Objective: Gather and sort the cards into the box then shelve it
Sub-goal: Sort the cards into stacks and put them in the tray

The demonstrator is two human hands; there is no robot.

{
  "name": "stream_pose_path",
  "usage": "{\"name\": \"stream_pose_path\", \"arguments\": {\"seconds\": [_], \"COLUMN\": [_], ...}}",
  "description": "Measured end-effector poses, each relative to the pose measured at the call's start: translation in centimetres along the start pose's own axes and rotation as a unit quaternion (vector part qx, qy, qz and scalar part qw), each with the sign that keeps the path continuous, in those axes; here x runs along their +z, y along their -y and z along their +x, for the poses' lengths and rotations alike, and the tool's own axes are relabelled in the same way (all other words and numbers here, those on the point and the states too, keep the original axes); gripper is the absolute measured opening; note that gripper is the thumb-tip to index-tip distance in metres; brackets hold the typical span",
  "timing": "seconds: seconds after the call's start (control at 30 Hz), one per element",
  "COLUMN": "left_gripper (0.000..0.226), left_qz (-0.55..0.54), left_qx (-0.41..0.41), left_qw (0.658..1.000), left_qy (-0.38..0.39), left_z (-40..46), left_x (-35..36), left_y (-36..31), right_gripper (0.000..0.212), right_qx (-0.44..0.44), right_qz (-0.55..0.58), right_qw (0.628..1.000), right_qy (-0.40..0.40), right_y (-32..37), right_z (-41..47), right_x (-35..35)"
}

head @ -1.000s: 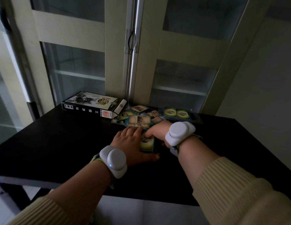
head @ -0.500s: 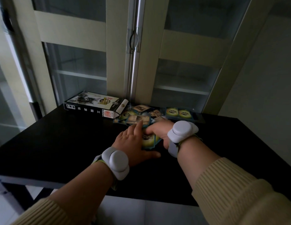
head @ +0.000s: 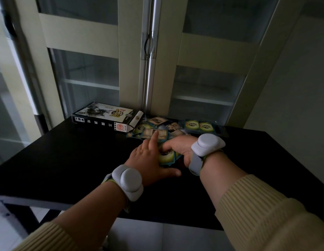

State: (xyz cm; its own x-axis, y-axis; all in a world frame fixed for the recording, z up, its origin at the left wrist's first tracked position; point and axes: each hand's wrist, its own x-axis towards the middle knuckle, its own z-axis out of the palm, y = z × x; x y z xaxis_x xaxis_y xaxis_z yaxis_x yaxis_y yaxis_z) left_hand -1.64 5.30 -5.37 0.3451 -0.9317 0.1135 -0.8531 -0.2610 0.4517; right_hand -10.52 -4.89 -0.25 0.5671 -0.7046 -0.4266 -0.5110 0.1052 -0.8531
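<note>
Cards with green-yellow backs (head: 167, 156) sit gripped in the right hand (head: 177, 147); the loose scattered cards (head: 157, 127) lie just beyond the flat, straight-fingered left hand (head: 148, 161), whose forefinger touches one.

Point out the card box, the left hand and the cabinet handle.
card box (head: 105, 113): head view, printed top face.
left hand (head: 148, 160): head view, back of the hand.
cabinet handle (head: 149, 44): head view, middle of the metal pull.

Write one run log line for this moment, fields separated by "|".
left hand: finger on loose cards | right hand: holds card stack | box: on table, flap open
</note>
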Motion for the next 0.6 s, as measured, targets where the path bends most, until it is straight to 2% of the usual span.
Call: {"name": "stream_pose_path", "arguments": {"seconds": [0.1,0.17,0.37,0.5,0.6], "left_gripper": [0.139,0.142,0.145,0.131,0.116], "left_qz": [-0.014,-0.023,-0.047,-0.078,-0.128], "left_qx": [0.005,0.006,0.013,0.003,-0.015], "left_qw": [1.0,1.0,0.998,0.996,0.99], "left_qy": [-0.008,-0.017,-0.042,-0.05,-0.058], "left_z": [-0.2,-0.5,-0.8,-0.8,0.0], "left_x": [-0.3,-0.5,-0.8,-1.1,-1.3], "left_y": [-0.1,-0.2,-0.4,-0.5,-1.1], "right_gripper": [0.038,0.034,0.036,0.043,0.035], "right_qx": [0.035,0.046,0.019,0.023,0.023], "right_qz": [-0.052,-0.039,-0.017,0.034,0.127], "right_qw": [0.998,0.998,0.999,0.997,0.991], "right_qy": [-0.019,-0.023,-0.045,-0.064,-0.048], "right_y": [0.2,0.2,-0.9,-1.7,-2.3], "right_z": [-0.4,-0.4,-0.5,-0.6,-0.4], "right_x": [-0.2,-0.4,-2.5,-4.6,-6.1]}}
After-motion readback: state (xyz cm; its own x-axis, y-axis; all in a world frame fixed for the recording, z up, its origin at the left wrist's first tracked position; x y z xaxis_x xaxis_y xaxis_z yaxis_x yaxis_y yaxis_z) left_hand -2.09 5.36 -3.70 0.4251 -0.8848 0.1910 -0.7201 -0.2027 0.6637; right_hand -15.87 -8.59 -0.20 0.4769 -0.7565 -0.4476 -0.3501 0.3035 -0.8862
